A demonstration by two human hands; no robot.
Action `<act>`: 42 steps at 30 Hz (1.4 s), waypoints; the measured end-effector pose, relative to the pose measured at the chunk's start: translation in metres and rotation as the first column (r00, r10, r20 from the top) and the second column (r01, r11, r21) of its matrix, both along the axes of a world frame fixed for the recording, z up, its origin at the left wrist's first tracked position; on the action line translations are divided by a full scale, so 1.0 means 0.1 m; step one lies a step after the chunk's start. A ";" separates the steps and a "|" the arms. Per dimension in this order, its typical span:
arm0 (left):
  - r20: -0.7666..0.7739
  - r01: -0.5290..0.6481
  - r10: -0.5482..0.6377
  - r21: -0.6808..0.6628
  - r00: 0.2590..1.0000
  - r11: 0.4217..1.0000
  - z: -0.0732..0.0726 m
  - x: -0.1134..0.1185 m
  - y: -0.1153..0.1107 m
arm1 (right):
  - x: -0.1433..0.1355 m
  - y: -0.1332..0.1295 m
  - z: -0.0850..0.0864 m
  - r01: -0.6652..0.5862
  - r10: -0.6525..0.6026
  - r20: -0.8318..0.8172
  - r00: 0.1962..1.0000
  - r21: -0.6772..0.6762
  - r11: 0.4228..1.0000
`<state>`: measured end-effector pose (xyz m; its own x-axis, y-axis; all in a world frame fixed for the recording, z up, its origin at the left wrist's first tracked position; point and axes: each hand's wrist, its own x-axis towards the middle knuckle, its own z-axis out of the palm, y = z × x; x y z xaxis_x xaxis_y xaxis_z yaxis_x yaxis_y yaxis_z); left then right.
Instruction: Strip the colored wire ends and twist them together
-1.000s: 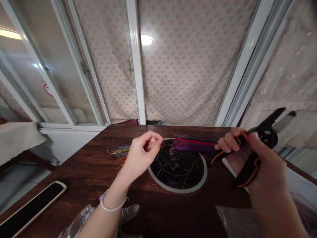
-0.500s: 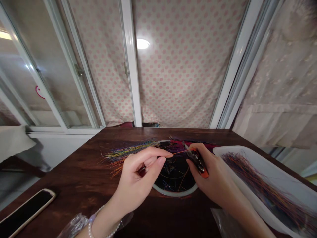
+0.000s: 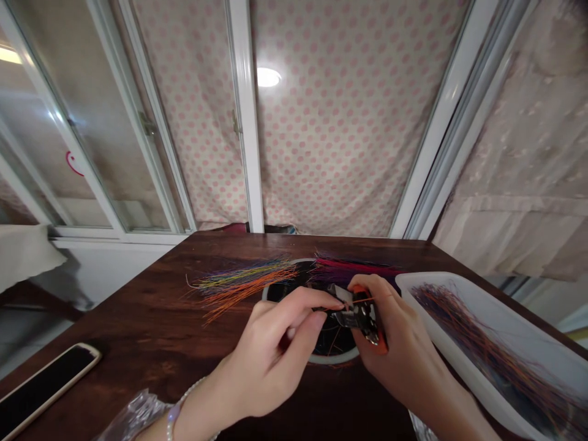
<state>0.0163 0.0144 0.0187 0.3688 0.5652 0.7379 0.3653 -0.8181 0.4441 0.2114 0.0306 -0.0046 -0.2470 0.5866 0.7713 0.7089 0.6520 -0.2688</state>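
Note:
My left hand (image 3: pixel 280 349) pinches a thin orange wire (image 3: pixel 362 301) between thumb and forefinger, close to the tool's jaws. My right hand (image 3: pixel 402 327) is wrapped round wire strippers (image 3: pixel 368 318) with orange and black handles. Their metal jaws point left and stand parted, with the wire running between them. Below both hands lies a round black dish with a pale rim (image 3: pixel 337 358), holding small wire scraps; the hands hide part of it. Orange wires (image 3: pixel 250 291) and yellow-blue wires (image 3: pixel 243 274) lie at its left, red and purple wires (image 3: pixel 356 267) behind it.
At the right, a white tray (image 3: pixel 420 278) holds a mass of mixed wires (image 3: pixel 491 352). A phone (image 3: pixel 46 389) lies at the table's left edge. Crumpled clear plastic (image 3: pixel 135 416) is beside my left wrist. Behind the table (image 3: pixel 174 349) are curtained sliding windows (image 3: pixel 340 122).
My left hand has moved right, bringing the orange wire into the strippers. The strippers have turned, and their jaws now sit around the wire near my left fingertips.

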 end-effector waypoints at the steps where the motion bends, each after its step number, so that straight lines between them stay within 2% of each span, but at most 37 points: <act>1: -0.006 0.002 -0.002 0.007 1.000 1.000 0.01 0.00 0.00 | 0.00 -0.01 0.00 -0.002 0.002 0.005 1.000 -0.007 1.000; 6: 0.001 0.009 -0.009 0.034 1.000 0.999 0.05 0.01 0.00 | -0.01 -0.04 0.03 -0.004 0.004 0.021 1.000 -0.006 1.000; 21: 0.031 0.062 -0.063 0.033 0.998 0.998 0.04 0.00 0.01 | 0.00 -0.05 0.05 0.030 -0.030 0.016 0.999 -0.008 1.000; 28: 0.021 0.032 -0.032 0.011 0.999 0.999 0.01 -0.01 0.00 | 0.05 -0.08 0.09 0.056 -0.056 0.013 0.998 -0.015 0.998; 42: 0.021 0.030 -0.031 0.010 0.999 0.999 0.01 -0.01 0.01 | 0.05 -0.08 0.07 0.077 -0.077 0.010 0.997 0.011 0.997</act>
